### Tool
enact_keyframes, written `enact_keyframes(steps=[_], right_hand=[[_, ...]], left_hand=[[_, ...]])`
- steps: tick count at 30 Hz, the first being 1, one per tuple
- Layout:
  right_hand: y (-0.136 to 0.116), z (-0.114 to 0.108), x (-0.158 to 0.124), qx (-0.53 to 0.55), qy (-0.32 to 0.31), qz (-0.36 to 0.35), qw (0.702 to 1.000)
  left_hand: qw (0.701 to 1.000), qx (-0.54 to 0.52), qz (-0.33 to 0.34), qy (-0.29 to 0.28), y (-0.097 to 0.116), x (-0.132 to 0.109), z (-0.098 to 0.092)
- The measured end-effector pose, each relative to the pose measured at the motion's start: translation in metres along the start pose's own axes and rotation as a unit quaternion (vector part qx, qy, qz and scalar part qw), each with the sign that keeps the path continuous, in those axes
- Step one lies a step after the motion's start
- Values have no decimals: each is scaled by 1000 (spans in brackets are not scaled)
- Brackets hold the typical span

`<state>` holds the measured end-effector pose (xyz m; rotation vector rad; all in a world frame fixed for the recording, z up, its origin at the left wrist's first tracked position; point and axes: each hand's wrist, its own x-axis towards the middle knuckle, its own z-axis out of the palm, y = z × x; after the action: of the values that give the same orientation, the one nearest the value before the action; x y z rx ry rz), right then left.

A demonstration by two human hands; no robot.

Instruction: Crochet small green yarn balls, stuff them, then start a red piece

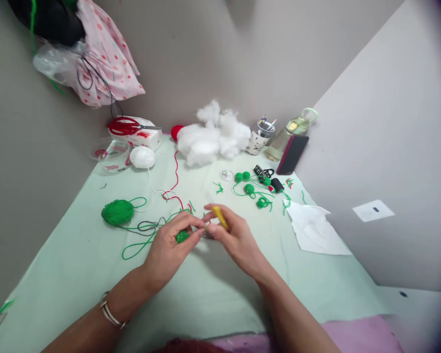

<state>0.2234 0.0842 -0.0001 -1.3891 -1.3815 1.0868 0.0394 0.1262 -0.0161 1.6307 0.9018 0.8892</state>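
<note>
My left hand (171, 245) is closed around a small green crocheted piece (182, 237), part of which shows between thumb and fingers. In my right hand (235, 235) is a crochet hook with a yellow handle (220, 218); its tip is hidden by the fingers. Both hands meet over the middle of the table, fingertips touching or nearly so. Green yarn (132, 255) loops on the table beside my left hand, left of which lies a ball of green yarn (117, 213). Red yarn (176, 176) runs toward the hands from the back.
White stuffing (213, 137) is heaped at the back, near a white yarn ball (142, 157) and red scissors (127, 126) on a box. A cup of pens (260, 137), a bottle (286, 135) and a phone (293, 155) stand right. Small green balls (249, 189) and white paper (316, 228) lie nearer.
</note>
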Motion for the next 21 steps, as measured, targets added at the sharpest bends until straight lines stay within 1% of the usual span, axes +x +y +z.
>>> enact_keyframes(steps=[1, 2, 3, 4, 7, 9, 11, 14, 16, 18, 21], right_hand=[[0, 3, 0, 5, -50, 28, 998], [0, 5, 1, 12, -84, 47, 995], [1, 5, 2, 24, -99, 59, 993], [2, 5, 3, 42, -102, 64, 992], [1, 5, 5, 124, -79, 83, 986], [-4, 8, 4, 191, -78, 115, 972], [-8, 12, 2, 254, -79, 137, 954], [-11, 12, 1, 299, -73, 124, 943], [-9, 10, 2, 306, -74, 113, 943], [-5, 6, 5, 320, -55, 114, 939], [4, 1, 12, 365, 6, 128, 922]], left_hand=[[1000, 9, 20, 10, 0, 0, 0], [999, 18, 33, 18, 0, -1, 0], [999, 27, 39, 24, 1, -1, 0], [998, 33, 39, 30, 2, -1, -1], [999, 18, 8, 40, 6, -2, -1], [999, -11, -17, 43, 9, -2, -2], [998, -32, -28, 43, 10, -1, -4], [998, -44, -39, 33, 10, 1, -7], [994, -72, -75, 11, 7, 2, -7], [983, -135, -125, -13, 4, 2, -6], [952, -252, -173, -25, 1, 3, -4]])
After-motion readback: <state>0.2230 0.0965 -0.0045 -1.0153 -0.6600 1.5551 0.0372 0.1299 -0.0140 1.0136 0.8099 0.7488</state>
